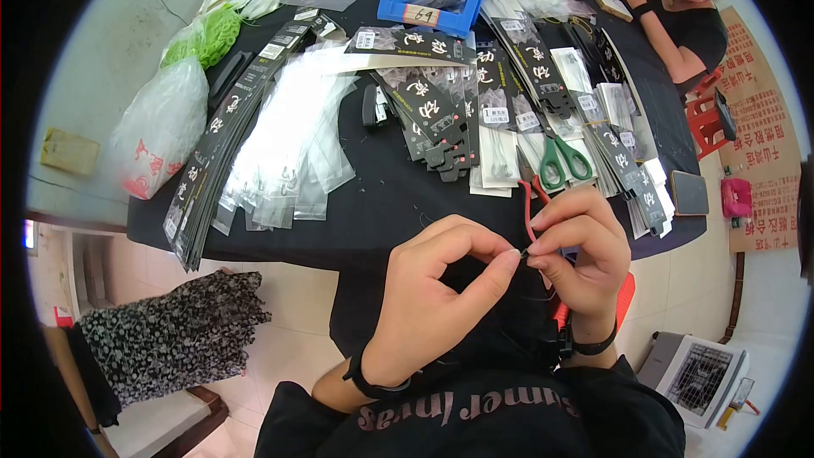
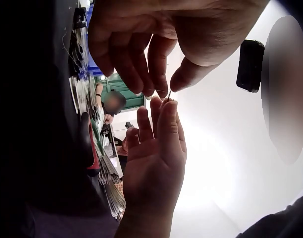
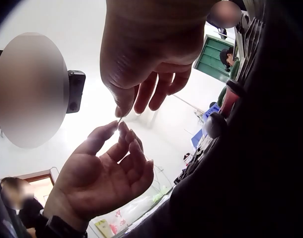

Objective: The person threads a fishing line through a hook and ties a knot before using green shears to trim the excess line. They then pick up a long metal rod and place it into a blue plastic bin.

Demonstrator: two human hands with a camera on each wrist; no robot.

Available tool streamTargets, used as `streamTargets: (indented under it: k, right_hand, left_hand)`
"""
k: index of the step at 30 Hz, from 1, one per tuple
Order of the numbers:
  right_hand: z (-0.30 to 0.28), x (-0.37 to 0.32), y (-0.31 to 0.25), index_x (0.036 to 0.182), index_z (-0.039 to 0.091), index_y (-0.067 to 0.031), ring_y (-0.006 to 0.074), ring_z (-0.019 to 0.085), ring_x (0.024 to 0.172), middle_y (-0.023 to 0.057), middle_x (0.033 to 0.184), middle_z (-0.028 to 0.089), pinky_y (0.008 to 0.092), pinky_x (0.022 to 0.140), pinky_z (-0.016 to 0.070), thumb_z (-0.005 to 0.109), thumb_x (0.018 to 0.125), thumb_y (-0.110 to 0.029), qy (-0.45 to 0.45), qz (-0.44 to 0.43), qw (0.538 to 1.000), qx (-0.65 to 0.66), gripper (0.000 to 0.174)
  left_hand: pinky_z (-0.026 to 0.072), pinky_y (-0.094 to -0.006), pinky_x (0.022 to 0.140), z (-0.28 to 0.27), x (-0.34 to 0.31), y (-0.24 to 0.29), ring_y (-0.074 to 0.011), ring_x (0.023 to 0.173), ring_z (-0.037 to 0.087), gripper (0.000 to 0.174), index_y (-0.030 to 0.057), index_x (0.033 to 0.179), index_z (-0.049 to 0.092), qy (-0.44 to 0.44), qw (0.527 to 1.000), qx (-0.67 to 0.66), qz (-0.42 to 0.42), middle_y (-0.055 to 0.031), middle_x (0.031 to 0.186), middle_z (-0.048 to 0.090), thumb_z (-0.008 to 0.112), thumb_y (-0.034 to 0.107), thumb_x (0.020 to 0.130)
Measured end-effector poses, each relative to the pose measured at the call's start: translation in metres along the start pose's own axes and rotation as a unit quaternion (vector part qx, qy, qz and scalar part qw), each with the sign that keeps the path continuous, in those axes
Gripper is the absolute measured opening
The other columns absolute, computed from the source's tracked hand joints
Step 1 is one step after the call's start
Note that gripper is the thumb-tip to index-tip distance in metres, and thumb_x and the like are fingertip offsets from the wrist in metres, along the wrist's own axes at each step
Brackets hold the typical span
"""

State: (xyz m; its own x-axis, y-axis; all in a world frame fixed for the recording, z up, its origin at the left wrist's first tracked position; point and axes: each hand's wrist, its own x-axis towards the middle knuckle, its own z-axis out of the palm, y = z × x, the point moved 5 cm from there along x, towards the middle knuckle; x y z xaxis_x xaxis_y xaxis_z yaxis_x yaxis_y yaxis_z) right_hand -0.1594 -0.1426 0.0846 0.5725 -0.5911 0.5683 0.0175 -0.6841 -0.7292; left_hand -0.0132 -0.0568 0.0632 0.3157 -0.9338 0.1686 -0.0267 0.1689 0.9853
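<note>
Both hands meet at the fingertips over the dark cloth near the table's front edge. The right hand [image 1: 585,250] pinches a tiny dark piece [image 1: 525,253] between thumb and index finger. Against its other side lie the thumb and index fingertip of the left hand [image 1: 441,288]. In the left wrist view a thin, hook-like thing [image 2: 169,95] stands up from the fingertips of the right hand [image 2: 156,158], just below those of the left hand [image 2: 176,44]. A thin line [image 3: 120,120] runs between the two pinches in the right wrist view. Its exact shape is too small to tell.
Red-handled pliers [image 1: 527,203] and green scissors [image 1: 553,165] lie beyond the right hand. Black printed packets [image 1: 432,106], clear plastic sleeves [image 1: 288,136] and a blue bin [image 1: 424,17] cover much of the table. A phone [image 1: 689,193] lies at the right edge; another person [image 1: 691,25] sits back right.
</note>
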Motion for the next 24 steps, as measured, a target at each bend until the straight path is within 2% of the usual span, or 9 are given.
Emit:
streamTargets:
  k: [19, 24]
  right_hand:
    - [0.0027, -0.0001, 0.0016, 0.079, 0.070, -0.0059, 0.0188, 0.062, 0.080, 0.0071, 0.091, 0.065, 0.0277, 0.067, 0.0475, 0.084, 0.069, -0.015, -0.009, 0.007, 1.000, 0.005, 0.019]
    - [0.0021, -0.0005, 0.0022, 0.079, 0.070, -0.0055, 0.0188, 0.062, 0.080, 0.0073, 0.091, 0.065, 0.0277, 0.067, 0.0475, 0.084, 0.069, -0.014, -0.008, 0.007, 1.000, 0.005, 0.019]
  left_hand:
    - [0.0474, -0.0253, 0.066, -0.0035, -0.0010, -0.0050, -0.0134, 0.071, 0.063, 0.007, -0.0007, 0.082, 0.067, 0.039, 0.999, 0.010, 0.001, -0.0064, 0.076, 0.065, 0.072, 0.002, 0.078]
    - [0.0463, -0.0241, 0.065, -0.0043, -0.0013, -0.0040, -0.0114, 0.071, 0.062, 0.006, -0.0021, 0.081, 0.067, 0.068, 0.997, -0.026, -0.008, -0.0064, 0.077, 0.064, 0.071, 0.002, 0.080]
